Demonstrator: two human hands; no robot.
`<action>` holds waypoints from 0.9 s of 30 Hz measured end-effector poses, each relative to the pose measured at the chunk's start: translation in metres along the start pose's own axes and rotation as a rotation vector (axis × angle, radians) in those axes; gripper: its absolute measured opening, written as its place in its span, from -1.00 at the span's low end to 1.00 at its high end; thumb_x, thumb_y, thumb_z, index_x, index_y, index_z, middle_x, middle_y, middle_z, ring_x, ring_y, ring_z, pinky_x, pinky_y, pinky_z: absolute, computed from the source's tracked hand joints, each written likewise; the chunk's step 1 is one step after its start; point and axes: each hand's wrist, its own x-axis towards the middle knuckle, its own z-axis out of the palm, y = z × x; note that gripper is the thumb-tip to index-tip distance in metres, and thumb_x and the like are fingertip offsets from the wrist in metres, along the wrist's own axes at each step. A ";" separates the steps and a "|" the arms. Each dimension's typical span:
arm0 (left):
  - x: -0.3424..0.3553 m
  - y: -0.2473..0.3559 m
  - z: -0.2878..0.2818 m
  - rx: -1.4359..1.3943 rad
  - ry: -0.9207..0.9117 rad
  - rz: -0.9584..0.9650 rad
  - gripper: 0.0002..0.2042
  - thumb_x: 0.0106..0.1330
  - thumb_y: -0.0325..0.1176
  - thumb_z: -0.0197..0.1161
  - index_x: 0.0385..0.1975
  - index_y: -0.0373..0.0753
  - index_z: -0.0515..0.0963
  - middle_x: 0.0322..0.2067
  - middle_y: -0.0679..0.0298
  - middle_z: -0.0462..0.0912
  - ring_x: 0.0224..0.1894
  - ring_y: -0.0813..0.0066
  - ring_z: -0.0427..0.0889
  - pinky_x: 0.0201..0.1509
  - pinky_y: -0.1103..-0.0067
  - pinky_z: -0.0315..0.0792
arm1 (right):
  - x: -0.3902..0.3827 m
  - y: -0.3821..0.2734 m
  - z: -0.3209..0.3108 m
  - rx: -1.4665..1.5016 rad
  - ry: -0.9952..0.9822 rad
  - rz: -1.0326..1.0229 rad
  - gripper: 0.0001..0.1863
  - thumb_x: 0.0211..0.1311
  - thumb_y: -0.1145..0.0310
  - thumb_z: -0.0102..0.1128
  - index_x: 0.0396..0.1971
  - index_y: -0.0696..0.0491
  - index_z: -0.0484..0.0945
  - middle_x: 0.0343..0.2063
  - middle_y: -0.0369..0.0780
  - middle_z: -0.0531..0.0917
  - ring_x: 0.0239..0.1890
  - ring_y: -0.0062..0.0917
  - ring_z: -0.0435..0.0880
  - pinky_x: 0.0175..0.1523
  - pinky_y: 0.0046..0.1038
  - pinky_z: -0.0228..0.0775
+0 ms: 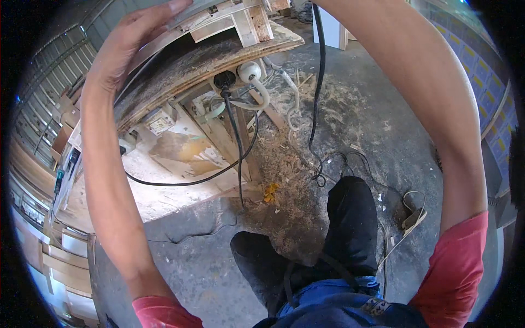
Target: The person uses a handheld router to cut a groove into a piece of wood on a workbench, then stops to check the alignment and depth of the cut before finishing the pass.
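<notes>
Workbench (188,71) and left hand (134,33) are cropped; right hand unseen.

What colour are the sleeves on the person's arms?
Both sleeves are pinkish red; they show best near the bottom of the head view.

In view: one left hand (143,28), two bare forearms (109,164), two red sleeves (456,268), two dark trouser legs (353,218), one workbench (191,82), one part-seen wooden frame (246,30), two round plugs (249,71), one black, one white, one square socket box (159,121), one yellow clump (270,192). Black cables (321,60), at least three, too tangled for an exact count. Wood shavings (295,232), beyond counting.
</notes>
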 end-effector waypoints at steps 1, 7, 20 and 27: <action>0.001 0.002 0.004 0.009 -0.005 -0.022 -0.47 0.47 -0.01 0.22 0.27 -0.25 0.57 0.23 0.16 0.58 0.26 0.40 0.50 0.40 0.51 0.28 | 0.000 -0.001 -0.002 -0.038 -0.019 -0.052 -0.62 0.29 0.15 0.37 -0.21 0.22 0.65 -0.36 -0.12 0.72 -0.38 -0.36 0.73 -0.29 -0.23 0.63; -0.012 0.016 0.028 0.283 0.147 0.163 -0.50 0.43 0.02 0.16 0.15 -0.21 0.68 -0.06 0.28 0.69 -0.04 0.56 0.55 0.19 0.62 0.36 | -0.035 -0.022 0.003 -0.392 0.123 -0.077 -0.53 0.40 0.07 0.26 -0.09 0.26 0.65 -0.23 -0.03 0.73 -0.19 -0.32 0.73 -0.04 -0.21 0.62; -0.001 0.012 0.031 0.248 0.171 0.129 -0.49 0.45 0.00 0.19 0.08 -0.36 0.68 -0.14 0.30 0.72 -0.14 0.63 0.57 0.05 0.67 0.38 | -0.138 0.063 -0.120 -0.201 0.620 -0.091 -0.68 0.50 0.15 0.14 -0.05 0.12 0.61 -0.11 -0.17 0.73 -0.01 -0.39 0.72 0.19 -0.32 0.54; -0.002 0.010 0.034 0.253 0.160 0.203 -0.51 0.43 0.00 0.20 0.03 -0.35 0.72 -0.13 0.29 0.75 -0.08 0.57 0.58 0.12 0.60 0.39 | -0.132 0.075 -0.103 0.046 0.448 -0.218 -0.50 0.50 0.13 0.15 0.17 0.25 0.47 0.07 -0.09 0.66 0.13 -0.38 0.66 0.21 -0.36 0.47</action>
